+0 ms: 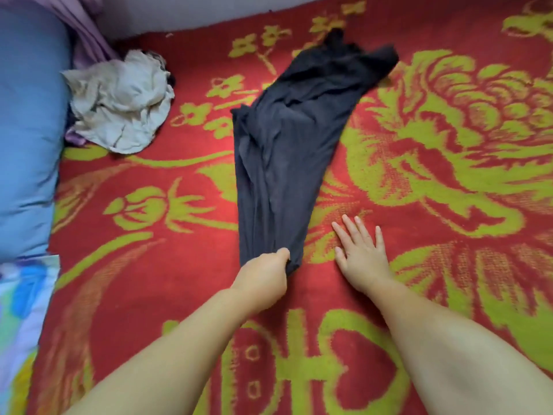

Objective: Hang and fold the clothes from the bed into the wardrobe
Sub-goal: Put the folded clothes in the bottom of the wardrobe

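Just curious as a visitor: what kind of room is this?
Probably a bedroom: a red floral blanket covers a bed, a blue pillow lies alongside, and dark clothing lies spread out.

Red blanket [149, 280] with yellow-green floral pattern covers nearly the whole view; large blossom motif at right, smaller flowers and stems toward the top centre, block-shaped yellow-green figures near the bottom centre; pile looks fuzzy and slightly worn. Blue pillow [28, 130] along the left edge, lying on the blanket, its surface creased; below it, at the lower left corner, a multicoloured printed cloth [21, 310] in white, blue, green and yellow, partly out of frame. Pale wall [185, 10] across the top, meeting the blanket's far edge; a lilac fabric [80, 28] hangs or drapes at the upper left, just beside the pillow's top.
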`<state>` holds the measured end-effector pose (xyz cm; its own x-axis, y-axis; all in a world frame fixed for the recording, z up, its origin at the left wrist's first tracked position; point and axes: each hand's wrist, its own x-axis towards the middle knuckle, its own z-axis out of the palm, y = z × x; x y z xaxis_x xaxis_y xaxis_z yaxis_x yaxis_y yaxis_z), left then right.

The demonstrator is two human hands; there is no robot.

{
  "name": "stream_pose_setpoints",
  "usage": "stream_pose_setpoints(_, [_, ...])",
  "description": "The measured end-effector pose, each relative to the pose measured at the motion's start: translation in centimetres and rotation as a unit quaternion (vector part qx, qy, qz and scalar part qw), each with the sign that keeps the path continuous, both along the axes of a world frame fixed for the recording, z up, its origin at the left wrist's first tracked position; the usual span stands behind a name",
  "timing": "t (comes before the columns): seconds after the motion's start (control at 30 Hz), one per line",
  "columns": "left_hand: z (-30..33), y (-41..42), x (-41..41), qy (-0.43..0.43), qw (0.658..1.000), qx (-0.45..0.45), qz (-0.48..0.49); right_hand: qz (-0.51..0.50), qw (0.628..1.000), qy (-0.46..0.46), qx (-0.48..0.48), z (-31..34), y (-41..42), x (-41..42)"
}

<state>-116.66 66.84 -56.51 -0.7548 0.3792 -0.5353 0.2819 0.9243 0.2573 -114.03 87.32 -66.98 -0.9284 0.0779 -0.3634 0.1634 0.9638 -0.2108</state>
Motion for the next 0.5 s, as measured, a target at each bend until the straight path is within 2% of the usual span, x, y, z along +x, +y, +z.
stream_pose_setpoints(0.07, [0.7,-3.2,3.9,-0.020,0.999,0.004,0.037,-0.026,0.999,-0.007,-0.036,2.3,-1.4,0.3])
stream_pose_setpoints(0.1, [1.2,-4.7,5.7,-0.025,0.998,0.012,0.064,-0.005,0.999,-0.005,-0.043,3.6,-2.6,0.8])
stream_pose_setpoints(0.23, [5.1,-7.9,9.5,0.007,0.978,0.101,0.183,0.173,0.982,0.050,-0.060,8.1,-9.1,4.1])
stream_pose_setpoints(0.33, [10.4,-9.1,11.8,0.031,0.966,0.144,0.212,0.268,0.952,0.094,-0.112,12.8,-14.7,6.3])
stream_pose_setpoints(0.4, [14.5,-10.9,14.1,0.028,0.960,0.172,0.220,0.321,0.937,0.101,-0.093,18.0,-17.6,7.9])
stream_pose_setpoints(0.5, [19.2,-13.7,16.9,-0.005,0.953,0.188,0.236,0.377,0.923,0.054,-0.047,23.9,-19.5,9.7])
